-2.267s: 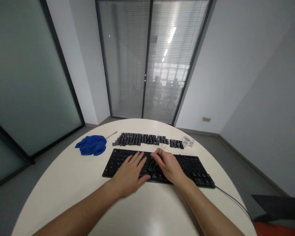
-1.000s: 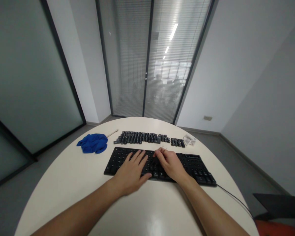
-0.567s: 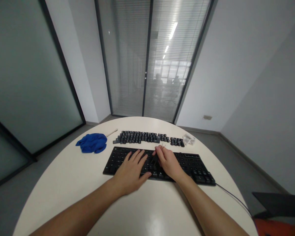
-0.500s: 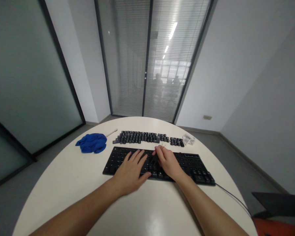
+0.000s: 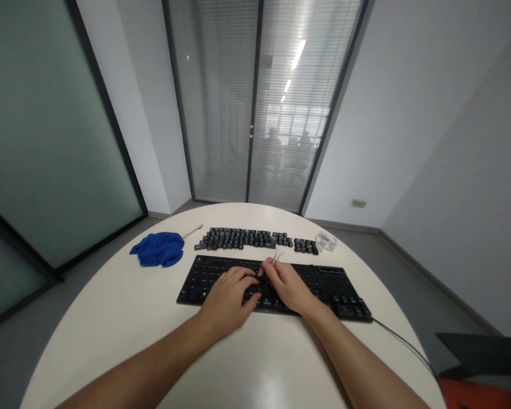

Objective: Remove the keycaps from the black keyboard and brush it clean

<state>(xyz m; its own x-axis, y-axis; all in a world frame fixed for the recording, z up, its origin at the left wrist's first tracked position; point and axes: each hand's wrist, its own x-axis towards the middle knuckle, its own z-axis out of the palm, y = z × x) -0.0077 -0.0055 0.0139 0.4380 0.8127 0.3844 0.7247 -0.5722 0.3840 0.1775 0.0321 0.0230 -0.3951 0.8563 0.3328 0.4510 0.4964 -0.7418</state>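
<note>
A black keyboard (image 5: 330, 284) lies across the table in front of me; some of its keys are off, showing bare key positions. My right hand (image 5: 283, 284) is closed over the middle of the keyboard, gripping a wire keycap puller (image 5: 277, 255) whose thin loops stick out past the fingertips. A dark part under this hand is hard to make out. My left hand (image 5: 230, 295) rests on the keyboard's left-middle, fingers bent, with a gap between thumb and forefinger close to the right hand's fingers. Rows of loose black keycaps (image 5: 227, 238) lie behind the keyboard.
A crumpled blue cloth (image 5: 159, 249) lies at the left, with a thin pale stick (image 5: 193, 230) beside it. A small clear plastic bag (image 5: 326, 241) lies at the right end of the keycaps. The keyboard cable (image 5: 402, 341) runs off the table's right edge.
My left hand has bent its flat fingers and moved them right, closer to the right hand. The right hand has shifted slightly left and turned, with the puller's wire loops showing more.
</note>
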